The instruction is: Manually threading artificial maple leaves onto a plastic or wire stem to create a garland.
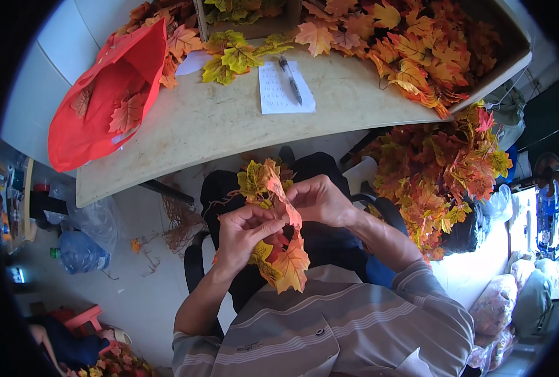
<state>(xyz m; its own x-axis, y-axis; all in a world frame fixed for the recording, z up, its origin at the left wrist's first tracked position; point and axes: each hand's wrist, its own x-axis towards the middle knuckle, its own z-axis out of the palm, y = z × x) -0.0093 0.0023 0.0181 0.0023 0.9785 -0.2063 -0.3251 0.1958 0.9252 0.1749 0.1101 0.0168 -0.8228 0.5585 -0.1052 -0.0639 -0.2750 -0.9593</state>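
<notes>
Over my lap I hold a garland of artificial maple leaves [290,265] in orange, yellow and green. My left hand [243,235] pinches it from the left side, thumb and index finger together at its middle. From the right, my right hand [324,201] has its fingers closed on the same garland, close to the left fingertips. A long orange leaf stands up between the two hands and partly covers the fingertips. The exact spot they grip is hidden behind it. More green and yellow leaves stick out above and below my hands.
On the table [197,132] lie a red bag [147,56], a paper slip [271,105] with a pen [291,81], green leaves [238,58] and a pile of orange leaves [417,50]. Leaf garlands [417,173] hang at right. A plastic bottle [81,252] and a seated person [72,345] are at left.
</notes>
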